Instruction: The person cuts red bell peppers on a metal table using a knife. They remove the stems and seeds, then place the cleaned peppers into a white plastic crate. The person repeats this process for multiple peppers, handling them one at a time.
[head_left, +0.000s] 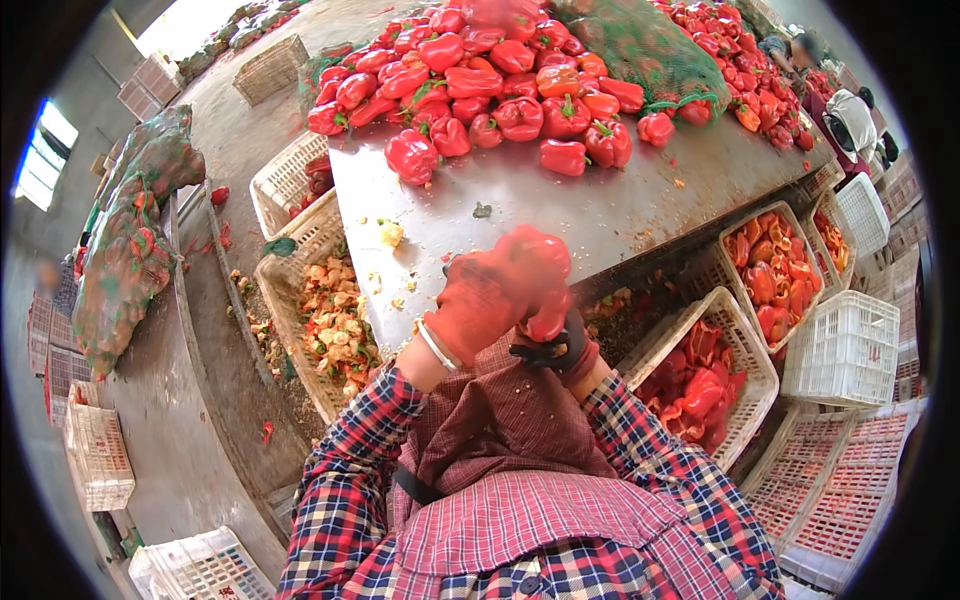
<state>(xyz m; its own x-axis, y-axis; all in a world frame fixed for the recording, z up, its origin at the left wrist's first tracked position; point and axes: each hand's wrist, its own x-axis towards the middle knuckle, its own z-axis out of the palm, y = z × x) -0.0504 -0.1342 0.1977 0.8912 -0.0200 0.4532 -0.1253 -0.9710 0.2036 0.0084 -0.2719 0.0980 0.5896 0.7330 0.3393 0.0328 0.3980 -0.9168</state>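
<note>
My left hand (480, 300), in an orange-red work glove with a white bangle at the wrist, is closed around a red bell pepper (550, 259) over the near edge of the metal table (480, 187). Motion blurs the pepper and the fingers. Beneath it, my right hand (566, 351) wears a glove with dark, stained fingers, which curl against the pepper's lower end. Whether a tool is also in that hand is hidden. A heap of whole red bell peppers (472, 82) lies across the far side of the table. A yellowish pepper core (390, 232) sits near its left edge.
At left, a plastic crate of cores and scraps (337, 315) adjoins the table. Crates of opened red peppers (697, 382) and orange-red peppers (772, 270) stand at right. A green mesh sack (637, 52) lies on the heap. Other people (851, 124) are at far right.
</note>
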